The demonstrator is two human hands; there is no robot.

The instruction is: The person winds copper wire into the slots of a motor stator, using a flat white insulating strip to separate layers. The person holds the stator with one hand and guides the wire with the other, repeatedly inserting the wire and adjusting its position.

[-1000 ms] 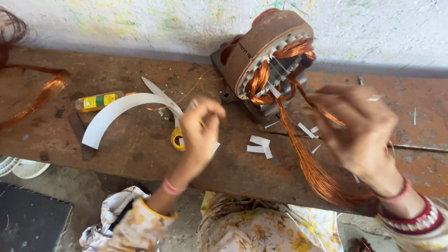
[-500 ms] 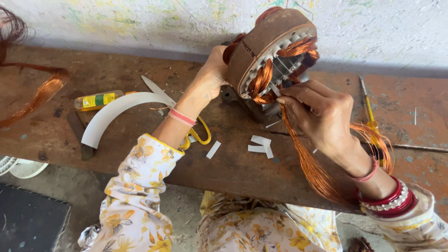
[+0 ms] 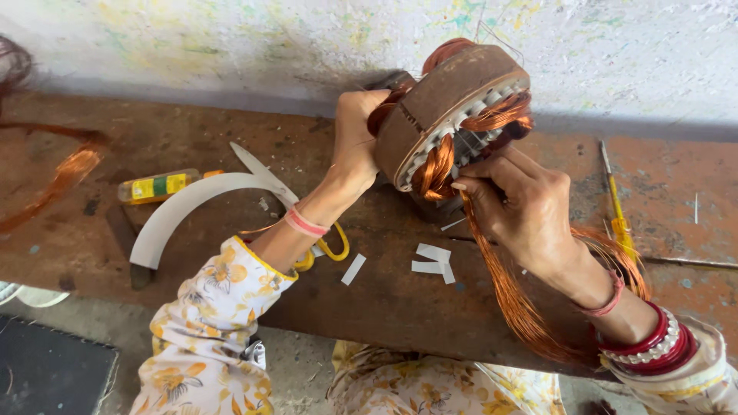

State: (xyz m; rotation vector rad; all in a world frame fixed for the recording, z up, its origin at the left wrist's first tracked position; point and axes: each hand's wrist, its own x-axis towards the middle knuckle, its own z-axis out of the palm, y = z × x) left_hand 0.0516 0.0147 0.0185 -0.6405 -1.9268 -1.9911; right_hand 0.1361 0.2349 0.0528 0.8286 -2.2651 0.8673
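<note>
Copper winding: a long bundle of copper wire (image 3: 507,300) runs from the stator's slots down toward five o'clock, over the bench edge and under the right forearm; its long axis lies on that eleven-to-five line.
Stator: a rusty brown motor stator (image 3: 450,107) stands tilted on the wooden bench (image 3: 192,123), its open toothed face turned toward five o'clock, near the painted wall at twelve.
Left hand: the left hand (image 3: 355,142) wraps the stator's outer rim at its nine o'clock side, fingers clenched on the iron.
Right hand: the right hand (image 3: 523,207) lies just at five o'clock of the toothed face, fingertips pinched on copper strands at the slots; it is the nearer hand to the winding.
Key relation: the slots lie at eleven o'clock from the right fingers, touching them.
Nearby: white paper slips (image 3: 430,260) at six o'clock of the stator; yellow-handled scissors (image 3: 327,247) under the left wrist; a curved white strip (image 3: 192,204) and a yellow-labelled tube (image 3: 157,187) at nine; a yellow screwdriver (image 3: 615,207) at three.
In the way: the hanging bundle crosses the right wrist; nothing else is seen crowding the face.
</note>
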